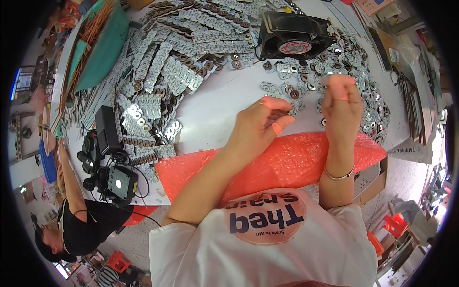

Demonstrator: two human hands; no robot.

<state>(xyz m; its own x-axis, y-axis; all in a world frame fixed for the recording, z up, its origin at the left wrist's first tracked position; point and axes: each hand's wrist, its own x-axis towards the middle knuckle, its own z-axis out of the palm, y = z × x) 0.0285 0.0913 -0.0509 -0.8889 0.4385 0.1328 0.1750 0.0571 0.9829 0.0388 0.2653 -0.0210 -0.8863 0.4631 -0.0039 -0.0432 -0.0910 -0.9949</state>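
Small silvery-and-brown metallic pieces, loose and jumbled on the white table

white shirt: bold dark lettering, upside down in view, on round pinkish print | black fan: round red-and-white label, wording too small to read | grey sheet: dark printed word

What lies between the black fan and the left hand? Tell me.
Head view: small metal parts lie scattered between the fan and left hand.
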